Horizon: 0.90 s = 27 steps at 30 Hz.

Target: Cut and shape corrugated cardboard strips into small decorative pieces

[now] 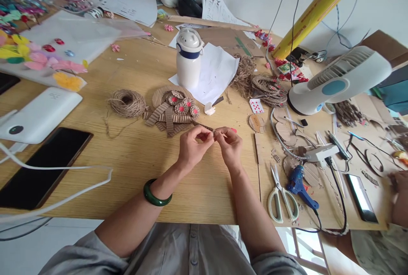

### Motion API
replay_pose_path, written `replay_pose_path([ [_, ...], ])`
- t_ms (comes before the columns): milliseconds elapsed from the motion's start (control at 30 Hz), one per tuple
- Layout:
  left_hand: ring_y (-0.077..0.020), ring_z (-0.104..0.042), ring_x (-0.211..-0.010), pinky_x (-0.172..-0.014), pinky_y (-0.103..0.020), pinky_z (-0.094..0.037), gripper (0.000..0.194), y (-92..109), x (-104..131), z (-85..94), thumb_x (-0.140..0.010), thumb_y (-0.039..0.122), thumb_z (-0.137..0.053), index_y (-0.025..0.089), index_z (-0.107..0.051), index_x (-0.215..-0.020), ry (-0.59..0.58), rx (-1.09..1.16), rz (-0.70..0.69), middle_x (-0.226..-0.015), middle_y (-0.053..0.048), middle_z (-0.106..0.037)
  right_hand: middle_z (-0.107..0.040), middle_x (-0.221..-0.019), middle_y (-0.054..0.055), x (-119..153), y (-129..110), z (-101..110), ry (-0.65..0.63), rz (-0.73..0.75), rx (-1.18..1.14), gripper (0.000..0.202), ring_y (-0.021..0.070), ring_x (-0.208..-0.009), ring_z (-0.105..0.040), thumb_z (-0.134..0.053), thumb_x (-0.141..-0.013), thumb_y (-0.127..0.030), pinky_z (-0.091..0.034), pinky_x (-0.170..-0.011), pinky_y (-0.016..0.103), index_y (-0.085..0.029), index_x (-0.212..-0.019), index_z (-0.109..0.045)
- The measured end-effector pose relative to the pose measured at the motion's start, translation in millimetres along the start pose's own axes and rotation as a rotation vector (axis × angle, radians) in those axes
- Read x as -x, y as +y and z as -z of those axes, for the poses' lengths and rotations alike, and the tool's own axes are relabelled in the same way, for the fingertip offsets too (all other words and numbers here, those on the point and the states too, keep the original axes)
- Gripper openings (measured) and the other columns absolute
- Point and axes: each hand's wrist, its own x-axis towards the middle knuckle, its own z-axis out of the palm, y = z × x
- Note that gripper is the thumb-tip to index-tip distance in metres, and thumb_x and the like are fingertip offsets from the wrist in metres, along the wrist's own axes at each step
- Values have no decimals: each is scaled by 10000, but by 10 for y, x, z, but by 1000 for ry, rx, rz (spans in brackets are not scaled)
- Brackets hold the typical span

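Over the middle of the table, my left hand (195,145) and my right hand (230,145) meet fingertip to fingertip, both closed in a pinch. Between them is a narrow strip of corrugated cardboard (203,126), whose loose end runs out to the left behind my left hand. My fingers hide its other end. Just beyond the left hand lies a pile of corrugated cardboard strips (155,115), with several round cardboard flowers (181,108) with red centres on it. A ball of twine (128,103) sits left of the pile.
Scissors (280,196) and a blue glue gun (301,185) lie to the right, near the table edge. A white bottle (188,58) stands behind the pile. A white fan (341,79) is at the right; a dark phone (44,166) lies left. Another person's hand (400,181) shows far right.
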Motion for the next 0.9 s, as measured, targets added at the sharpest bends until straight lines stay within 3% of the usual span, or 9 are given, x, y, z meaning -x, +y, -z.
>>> replay_pose_path([
  [200, -113, -597, -577, -584, -209, -478, 91, 160, 69, 22, -733, 200, -641, 171, -641, -647, -68, 162, 122, -634, 2, -681, -644, -686, -11, 124, -294, 61, 8, -110, -2, 136, 121, -626, -607, -702, -746, -289, -541, -608, 260, -177, -678, -668],
  [333, -99, -541, -529, -518, -196, -428, 85, 359, 203, 72, -679, 194, -641, 166, -634, -600, -143, 190, 227, -571, 18, -641, -635, -662, -21, 409, -422, 120, 74, -187, -71, 138, 115, -614, -593, -719, -732, -285, -553, -621, 265, -179, -656, -676],
  [467, -86, -503, -516, -490, -190, -382, 98, 524, 419, 231, -667, 200, -642, 163, -626, -577, -230, 169, 299, -551, 30, -610, -644, -660, -20, 735, -484, 102, 98, -247, -187, 117, 115, -616, -588, -743, -714, -275, -554, -636, 271, -186, -656, -695],
  [633, -78, -461, -509, -477, -194, -348, 135, 580, 744, 447, -675, 242, -659, 159, -620, -576, -255, 187, 396, -531, 37, -566, -647, -628, -14, 1054, -538, 38, 19, -339, -284, 141, 117, -599, -590, -763, -701, -298, -553, -617, 271, -187, -641, -702],
  [900, -100, -524, -575, -547, -210, -421, 135, 611, 1084, 644, -690, 244, -678, 156, -633, -599, -276, 258, 478, -586, 13, -598, -660, -664, -6, 1347, -572, 36, -105, -378, -256, 203, 116, -604, -605, -779, -721, -355, -578, -619, 274, -175, -662, -704],
])
